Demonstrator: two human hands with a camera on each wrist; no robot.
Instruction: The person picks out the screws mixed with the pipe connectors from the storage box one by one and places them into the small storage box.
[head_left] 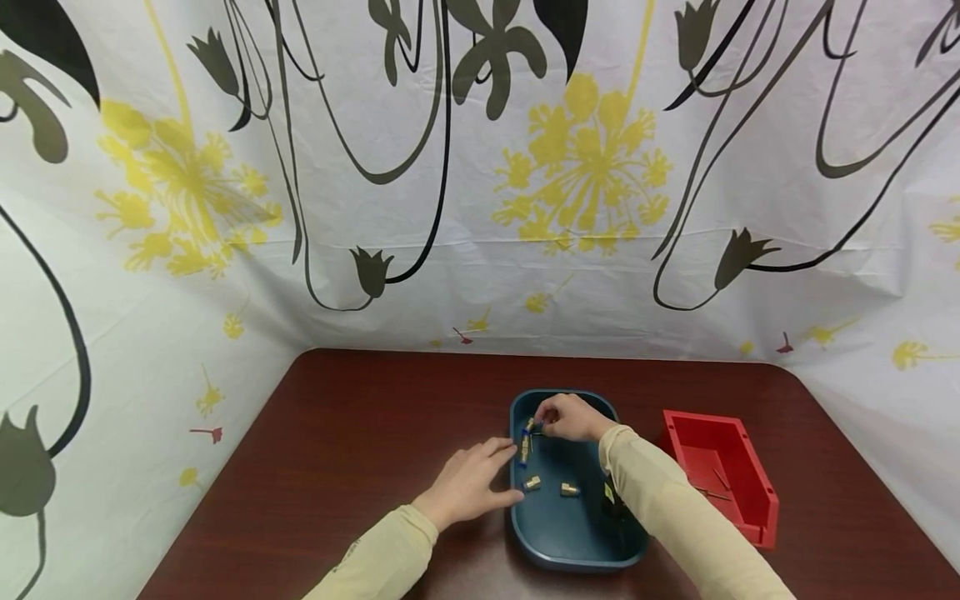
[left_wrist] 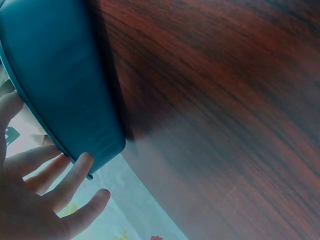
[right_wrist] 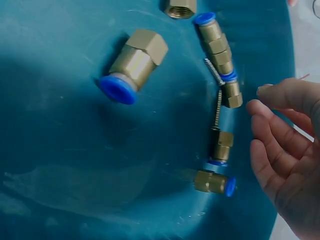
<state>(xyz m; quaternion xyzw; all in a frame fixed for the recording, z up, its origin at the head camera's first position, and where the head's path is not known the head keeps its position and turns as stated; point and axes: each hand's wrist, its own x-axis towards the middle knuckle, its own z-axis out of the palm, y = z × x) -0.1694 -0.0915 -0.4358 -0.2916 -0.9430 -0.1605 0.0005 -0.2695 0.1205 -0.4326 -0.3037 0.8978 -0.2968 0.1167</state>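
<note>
My left hand (head_left: 476, 479) is at the left rim of a blue tray (head_left: 558, 533), fingers spread and fairly straight. From the left wrist view, its fingertips (left_wrist: 82, 162) overlap the rim. Inside the tray's far left part is my right hand (head_left: 572, 418), thumb and forefinger bent toward each other with nothing visible between them. Beside those fingertips, the right wrist view shows several brass push-in fittings with blue collars, one small fitting (right_wrist: 232, 95) being closest. Two screws (right_wrist: 218, 110) lie among them. A larger-looking fitting (right_wrist: 134, 65) lies apart on the tray floor.
To the right of the tray stands a red bin (head_left: 761, 500) holding a few thin screws (head_left: 712, 494). A dark object (head_left: 609, 496) with a yellow-green mark is partly hidden under my right sleeve. Patterned cloth (head_left: 480, 208) hangs behind the brown table (head_left: 390, 417).
</note>
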